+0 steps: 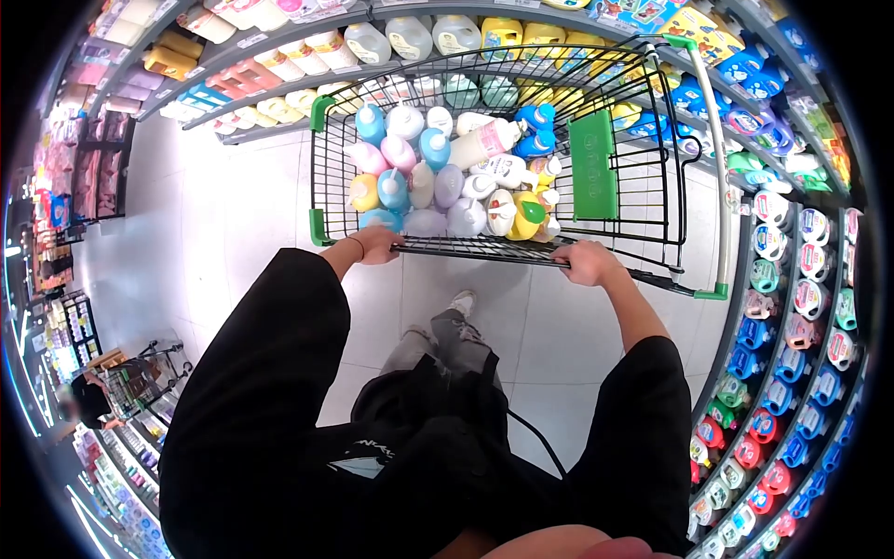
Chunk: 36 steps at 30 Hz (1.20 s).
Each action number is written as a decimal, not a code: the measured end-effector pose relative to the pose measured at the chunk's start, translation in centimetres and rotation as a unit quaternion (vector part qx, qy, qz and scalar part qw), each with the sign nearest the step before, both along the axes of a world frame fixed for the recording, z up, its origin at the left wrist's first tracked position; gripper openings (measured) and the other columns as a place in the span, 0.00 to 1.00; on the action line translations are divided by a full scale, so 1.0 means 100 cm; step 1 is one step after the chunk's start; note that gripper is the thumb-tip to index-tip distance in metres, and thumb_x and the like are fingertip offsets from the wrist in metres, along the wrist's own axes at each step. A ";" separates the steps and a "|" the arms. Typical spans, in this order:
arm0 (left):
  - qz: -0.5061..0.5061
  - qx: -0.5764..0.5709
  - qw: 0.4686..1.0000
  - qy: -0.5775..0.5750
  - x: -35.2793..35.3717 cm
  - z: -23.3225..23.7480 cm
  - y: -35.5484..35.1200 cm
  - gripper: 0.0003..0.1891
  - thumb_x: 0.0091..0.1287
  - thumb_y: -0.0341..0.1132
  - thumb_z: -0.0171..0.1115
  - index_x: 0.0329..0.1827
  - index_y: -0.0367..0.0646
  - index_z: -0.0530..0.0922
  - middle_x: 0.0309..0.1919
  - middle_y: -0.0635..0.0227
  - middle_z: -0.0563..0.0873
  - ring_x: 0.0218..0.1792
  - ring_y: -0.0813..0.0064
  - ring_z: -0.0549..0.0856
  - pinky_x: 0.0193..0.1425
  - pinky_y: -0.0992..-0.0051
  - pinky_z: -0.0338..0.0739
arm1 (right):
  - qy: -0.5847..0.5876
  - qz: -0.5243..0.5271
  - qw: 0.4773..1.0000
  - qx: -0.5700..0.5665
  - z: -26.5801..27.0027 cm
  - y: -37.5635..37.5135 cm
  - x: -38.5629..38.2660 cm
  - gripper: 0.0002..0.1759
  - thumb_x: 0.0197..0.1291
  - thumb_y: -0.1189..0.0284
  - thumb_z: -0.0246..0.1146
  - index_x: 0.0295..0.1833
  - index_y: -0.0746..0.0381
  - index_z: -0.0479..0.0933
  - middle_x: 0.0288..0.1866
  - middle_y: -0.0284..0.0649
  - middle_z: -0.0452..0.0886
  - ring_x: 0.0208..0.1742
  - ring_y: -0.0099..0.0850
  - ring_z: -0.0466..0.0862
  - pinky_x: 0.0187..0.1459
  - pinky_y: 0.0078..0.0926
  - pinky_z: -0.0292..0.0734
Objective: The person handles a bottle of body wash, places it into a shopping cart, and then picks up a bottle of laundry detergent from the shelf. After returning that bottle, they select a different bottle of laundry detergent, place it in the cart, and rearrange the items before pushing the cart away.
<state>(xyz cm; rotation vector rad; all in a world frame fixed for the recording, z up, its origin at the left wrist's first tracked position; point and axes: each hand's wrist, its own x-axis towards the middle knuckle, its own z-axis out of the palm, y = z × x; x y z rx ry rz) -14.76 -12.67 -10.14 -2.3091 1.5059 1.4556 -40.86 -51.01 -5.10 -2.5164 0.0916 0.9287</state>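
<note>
A black wire shopping cart (456,248) with green corner caps stands sideways before me. My left hand (377,245) is closed around its near top rim, toward the left end. Farther right, my right hand (589,263) grips the same rim. Inside the basket are several pump bottles and jugs in blue, pink, white, purple and yellow. A yellow bottle with a green label (528,216) lies close to the near side, and a large pale bottle (484,143) leans across the middle. The green panel (593,166) is at the basket's right end, beside the pale handle bar (712,140).
Shelves of jugs (410,39) run along the far side, behind the cart. To the right, curved-looking shelves hold rows of detergent bottles (765,424). White floor tiles (214,214) extend to the left. Another person (88,399) stands by a cart at the lower left.
</note>
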 end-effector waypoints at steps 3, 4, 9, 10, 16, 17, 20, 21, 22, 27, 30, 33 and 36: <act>0.008 0.005 1.000 -0.002 -0.002 -0.001 0.002 0.19 0.64 0.40 0.57 0.56 0.48 0.81 0.44 0.54 0.86 0.50 0.51 0.81 0.57 0.58 0.74 | 0.013 0.003 1.000 -0.009 -0.001 0.002 0.000 0.14 0.55 0.68 0.59 0.48 0.51 0.82 0.39 0.40 0.86 0.44 0.43 0.84 0.47 0.43 0.78; 0.009 0.008 1.000 -0.002 -0.003 -0.002 0.001 0.19 0.64 0.40 0.57 0.56 0.48 0.81 0.44 0.54 0.86 0.50 0.51 0.81 0.57 0.58 0.74 | 0.022 0.004 1.000 -0.014 0.000 0.001 0.001 0.14 0.55 0.68 0.59 0.48 0.51 0.82 0.39 0.40 0.86 0.44 0.43 0.84 0.47 0.43 0.78; 0.000 -0.009 1.000 -0.009 -0.003 -0.010 0.007 0.19 0.64 0.41 0.57 0.56 0.49 0.81 0.44 0.55 0.86 0.49 0.51 0.81 0.57 0.59 0.74 | 0.011 -0.002 1.000 0.008 0.005 0.005 0.002 0.21 0.55 0.70 0.58 0.56 0.49 0.80 0.39 0.41 0.86 0.44 0.43 0.83 0.47 0.41 0.78; 0.003 -0.013 1.000 -0.011 -0.003 -0.010 0.007 0.19 0.64 0.41 0.57 0.56 0.49 0.81 0.44 0.55 0.86 0.49 0.51 0.81 0.57 0.59 0.74 | 0.003 -0.006 1.000 0.014 0.006 0.006 0.002 0.22 0.55 0.70 0.58 0.57 0.49 0.80 0.39 0.41 0.86 0.44 0.43 0.83 0.46 0.41 0.78; -0.001 -0.006 1.000 -0.009 -0.002 -0.008 0.005 0.17 0.63 0.40 0.57 0.53 0.50 0.82 0.41 0.55 0.86 0.47 0.51 0.82 0.54 0.58 0.75 | 0.014 -0.004 0.999 0.033 0.011 0.007 0.004 0.26 0.54 0.72 0.59 0.62 0.48 0.77 0.40 0.39 0.86 0.44 0.42 0.83 0.46 0.39 0.78; -0.004 -0.004 1.000 -0.012 -0.001 -0.008 0.004 0.16 0.63 0.40 0.58 0.53 0.51 0.82 0.41 0.55 0.86 0.46 0.51 0.82 0.53 0.58 0.76 | 0.028 -0.007 0.999 0.042 0.010 0.006 0.005 0.28 0.54 0.72 0.59 0.64 0.47 0.75 0.42 0.39 0.85 0.46 0.41 0.82 0.47 0.39 0.78; -0.005 -0.007 1.000 -0.016 -0.002 -0.007 0.004 0.15 0.62 0.39 0.58 0.52 0.52 0.82 0.39 0.56 0.86 0.44 0.52 0.83 0.51 0.57 0.77 | 0.017 -0.001 0.998 0.067 0.001 0.004 0.001 0.29 0.55 0.72 0.60 0.65 0.47 0.74 0.47 0.40 0.82 0.48 0.41 0.82 0.49 0.38 0.78; -0.002 -0.015 1.000 -0.016 -0.001 -0.008 0.006 0.15 0.62 0.39 0.59 0.51 0.52 0.82 0.38 0.55 0.86 0.44 0.52 0.83 0.50 0.57 0.77 | 0.017 0.004 0.998 0.066 0.001 0.004 0.003 0.29 0.55 0.72 0.60 0.66 0.47 0.74 0.49 0.40 0.81 0.49 0.42 0.81 0.50 0.38 0.78; 0.001 -0.024 1.000 -0.015 -0.001 -0.008 0.007 0.15 0.62 0.38 0.59 0.51 0.52 0.82 0.37 0.55 0.86 0.43 0.52 0.84 0.50 0.57 0.77 | 0.018 0.009 0.998 0.065 0.003 0.005 0.003 0.30 0.55 0.72 0.61 0.66 0.47 0.73 0.50 0.41 0.80 0.50 0.42 0.81 0.51 0.37 0.78; 0.005 -0.023 0.999 -0.024 -0.001 -0.011 0.007 0.14 0.61 0.39 0.61 0.49 0.52 0.83 0.35 0.57 0.86 0.41 0.52 0.84 0.49 0.58 0.78 | 0.028 -0.004 0.997 0.071 0.002 0.010 0.003 0.30 0.55 0.73 0.61 0.66 0.47 0.73 0.52 0.42 0.78 0.52 0.43 0.80 0.54 0.38 0.77; 0.010 -0.029 0.999 -0.026 0.001 -0.002 0.005 0.14 0.61 0.40 0.61 0.50 0.53 0.83 0.35 0.57 0.86 0.41 0.52 0.84 0.49 0.57 0.78 | 0.046 0.000 0.998 0.048 0.004 0.013 0.004 0.31 0.55 0.71 0.62 0.68 0.46 0.71 0.53 0.43 0.78 0.52 0.44 0.80 0.53 0.38 0.77; 0.008 0.002 1.000 -0.005 0.005 -0.006 0.004 0.16 0.61 0.42 0.60 0.50 0.52 0.83 0.39 0.56 0.86 0.45 0.52 0.84 0.51 0.58 0.78 | 0.043 0.005 0.998 0.052 -0.009 0.010 -0.001 0.33 0.54 0.69 0.62 0.69 0.45 0.70 0.53 0.42 0.77 0.52 0.43 0.81 0.52 0.40 0.77; 0.017 -0.008 1.000 0.009 0.009 -0.010 0.009 0.17 0.59 0.43 0.61 0.51 0.52 0.83 0.37 0.55 0.87 0.43 0.51 0.84 0.49 0.57 0.78 | 0.040 -0.021 0.997 0.057 -0.006 0.014 -0.001 0.33 0.54 0.69 0.62 0.69 0.46 0.69 0.53 0.40 0.77 0.51 0.42 0.81 0.51 0.39 0.78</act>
